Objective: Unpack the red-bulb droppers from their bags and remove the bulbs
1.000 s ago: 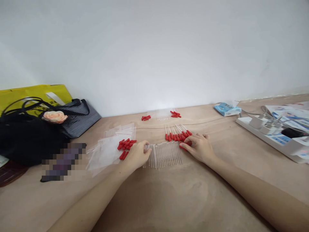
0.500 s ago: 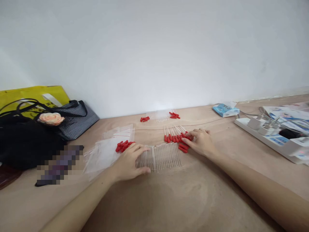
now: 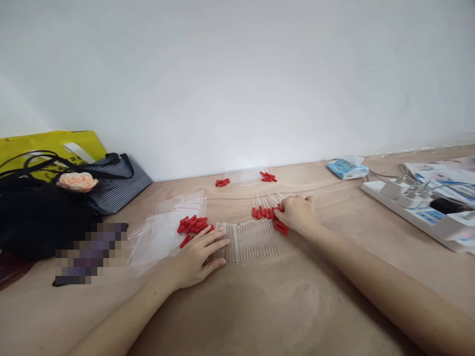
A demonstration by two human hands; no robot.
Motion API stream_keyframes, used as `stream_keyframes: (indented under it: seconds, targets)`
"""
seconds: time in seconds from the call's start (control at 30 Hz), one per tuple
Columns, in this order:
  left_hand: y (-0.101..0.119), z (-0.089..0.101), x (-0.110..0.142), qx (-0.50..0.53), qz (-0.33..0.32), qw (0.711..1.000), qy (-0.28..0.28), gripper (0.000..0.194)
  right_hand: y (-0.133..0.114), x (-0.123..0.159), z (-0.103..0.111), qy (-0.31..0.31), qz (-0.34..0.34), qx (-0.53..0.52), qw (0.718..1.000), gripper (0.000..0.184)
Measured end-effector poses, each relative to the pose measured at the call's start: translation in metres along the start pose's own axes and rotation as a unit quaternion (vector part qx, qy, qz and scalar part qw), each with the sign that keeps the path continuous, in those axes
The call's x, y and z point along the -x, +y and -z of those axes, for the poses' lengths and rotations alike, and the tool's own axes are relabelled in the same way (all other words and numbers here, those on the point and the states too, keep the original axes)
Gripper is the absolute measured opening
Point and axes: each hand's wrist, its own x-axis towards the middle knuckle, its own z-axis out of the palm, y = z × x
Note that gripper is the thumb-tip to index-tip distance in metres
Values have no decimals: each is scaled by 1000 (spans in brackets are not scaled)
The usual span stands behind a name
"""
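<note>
My left hand lies with its fingers stretched out over the left end of a row of clear glass dropper tubes. Beside its knuckles is a heap of loose red rubber bulbs on clear zip bags. Behind the tubes, a second row holds droppers with red bulbs facing me and their glass ends pointing to the wall. The curled fingers of my right hand close on the droppers at this row's right end, hiding part of them. A few red bulbs lie just below that hand.
By the wall lies another clear bag with tubes, red bulbs on both sides. A tissue pack and a white power strip with plugs are at right. Bags, including a striped one, and a pixelated dark object are at left.
My right hand has moved left over the red-bulbed droppers and its fingers have drawn in. My left hand has shifted slightly down and left, uncovering more red bulbs.
</note>
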Motion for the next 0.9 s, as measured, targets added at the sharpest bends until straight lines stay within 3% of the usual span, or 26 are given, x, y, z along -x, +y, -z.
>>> stream_keyframes:
  seconds: [0.13, 0.27, 0.4, 0.6, 0.73, 0.9]
  targets:
    - [-1, -1, 1, -9, -17, 1000, 13, 40, -2, 0, 0, 3, -25, -4, 1000, 26]
    - [1, -5, 1, -21, -20, 995, 96, 36, 7, 6, 2, 60, -18, -45, 997, 23]
    - [9, -9, -9, -45, -17, 982, 181, 32, 18, 20, 1, 145, 91, -136, 976, 20]
    - [30, -7, -41, -110, -28, 966, 234, 30, 10, 41, -15, 210, 303, -222, 903, 16]
    - [42, -15, -53, -103, -57, 958, 261, 19, 1, 55, -23, 236, 358, -239, 871, 16]
    - [43, -26, -52, -73, -69, 952, 290, 11, -5, 64, -25, 252, 373, -240, 860, 16]
